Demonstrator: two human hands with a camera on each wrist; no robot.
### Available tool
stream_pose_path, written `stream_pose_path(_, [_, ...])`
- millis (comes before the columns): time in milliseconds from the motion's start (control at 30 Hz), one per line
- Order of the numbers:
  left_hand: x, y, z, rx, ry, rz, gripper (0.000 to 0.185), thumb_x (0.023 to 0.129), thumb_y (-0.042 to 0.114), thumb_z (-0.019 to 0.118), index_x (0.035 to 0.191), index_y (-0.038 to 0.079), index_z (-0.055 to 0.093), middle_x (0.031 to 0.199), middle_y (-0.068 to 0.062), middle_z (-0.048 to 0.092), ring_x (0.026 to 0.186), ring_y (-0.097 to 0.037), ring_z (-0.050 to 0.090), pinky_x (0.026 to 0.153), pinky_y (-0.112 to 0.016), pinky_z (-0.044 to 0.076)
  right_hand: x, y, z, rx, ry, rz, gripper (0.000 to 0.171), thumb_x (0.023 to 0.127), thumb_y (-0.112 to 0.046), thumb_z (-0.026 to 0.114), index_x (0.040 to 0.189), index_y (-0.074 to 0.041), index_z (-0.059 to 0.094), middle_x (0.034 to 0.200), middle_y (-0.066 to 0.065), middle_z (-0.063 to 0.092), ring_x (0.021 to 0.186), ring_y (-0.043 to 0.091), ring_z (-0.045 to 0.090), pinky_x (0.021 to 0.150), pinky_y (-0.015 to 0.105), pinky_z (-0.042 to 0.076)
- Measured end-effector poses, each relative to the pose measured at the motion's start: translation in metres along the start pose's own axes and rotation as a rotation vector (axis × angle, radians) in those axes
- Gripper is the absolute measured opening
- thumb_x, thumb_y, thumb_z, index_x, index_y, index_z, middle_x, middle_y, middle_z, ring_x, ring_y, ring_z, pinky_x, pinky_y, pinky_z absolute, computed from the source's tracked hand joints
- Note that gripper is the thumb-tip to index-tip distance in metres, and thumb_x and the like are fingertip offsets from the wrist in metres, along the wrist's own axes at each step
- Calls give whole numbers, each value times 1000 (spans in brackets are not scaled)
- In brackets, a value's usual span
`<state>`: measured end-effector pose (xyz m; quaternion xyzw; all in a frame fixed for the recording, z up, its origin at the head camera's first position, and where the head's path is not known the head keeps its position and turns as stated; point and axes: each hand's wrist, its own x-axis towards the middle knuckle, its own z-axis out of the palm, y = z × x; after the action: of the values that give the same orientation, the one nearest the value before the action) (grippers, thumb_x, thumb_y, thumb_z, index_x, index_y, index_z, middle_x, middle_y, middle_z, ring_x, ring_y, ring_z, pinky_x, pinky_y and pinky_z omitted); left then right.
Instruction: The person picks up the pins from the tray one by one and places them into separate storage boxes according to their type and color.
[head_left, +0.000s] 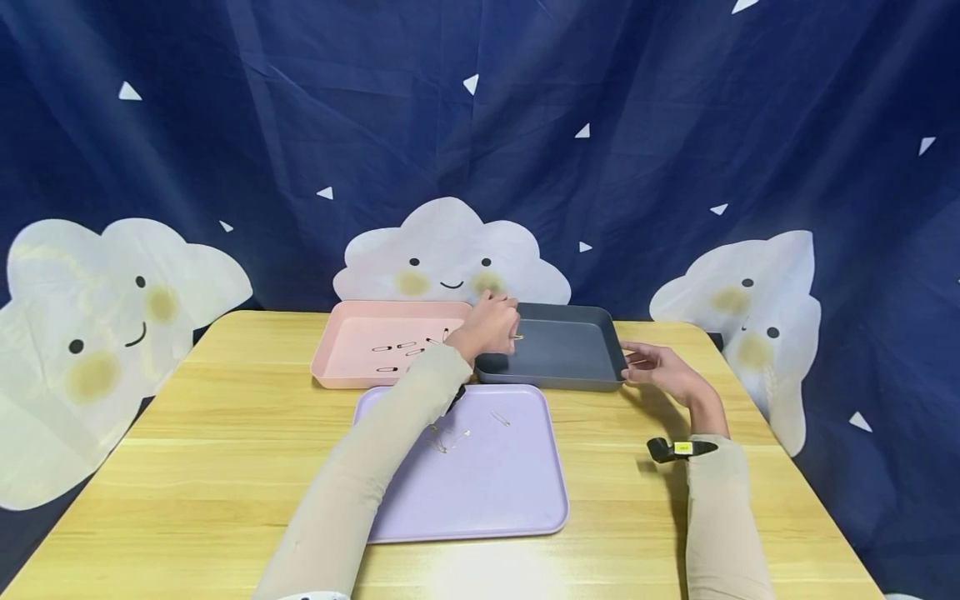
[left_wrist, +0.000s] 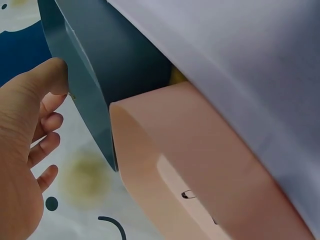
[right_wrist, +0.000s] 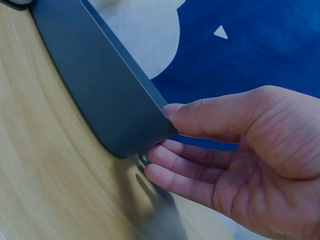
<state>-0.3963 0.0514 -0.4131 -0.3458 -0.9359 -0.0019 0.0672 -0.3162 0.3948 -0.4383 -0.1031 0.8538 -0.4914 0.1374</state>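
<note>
Grey tray (head_left: 558, 354) sits at the far side of the tabletop (head_left: 225, 433), right of the pink tray (head_left: 360, 350) and beyond the lilac tray (head_left: 495, 475). The left hand (head_left: 491, 323) hovers over its left rim, fingers curled, pinching a small clip (head_left: 517, 337) (barely discernible). The right hand (head_left: 660, 371) touches the tray's near right corner, fingers relaxed and loosely spread. Clips in the pink tray are tiny and hard to make out.
</note>
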Motion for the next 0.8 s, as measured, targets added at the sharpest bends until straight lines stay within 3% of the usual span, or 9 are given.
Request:
stream_pose_path(200, [-2,-2,0,11,-37,-33,20,77,35,84,75,21,70,109,2,64,106,-22,55,103,-45,38,0,0,0,6,-3,2,68,95,-4,65,154,9,33,140,39,50,129,44,52,89,16,53])
stream_pose_path(433, [-2,-3,-1,18,-28,-33,25,75,41,86,76,22,70,107,4,64,106,-20,55,103,-45,39,0,0,0,4,2,2,68,95,-4,66,154,9,34,139,38,51,127,40,54,89,17,54])
stream_pose_path(667, [-5,-2,-8,10,-31,-31,24,76,40,85,78,22,68,107,3,63,103,-20,51,101,-43,38,-1,0,-1,-6,5,5,67,95,-5,66,153,9,34,139,38,51,115,16,60,88,16,53])
stream_pose_path(800, [-10,-4,-12,12,-16,-6,22,77,39,83,78,23,68,106,4,63,101,-20,51,100,-43,39,0,0,-1,-19,13,6,67,95,-6,66,153,9,35,139,38,52,114,15,60,88,16,53])
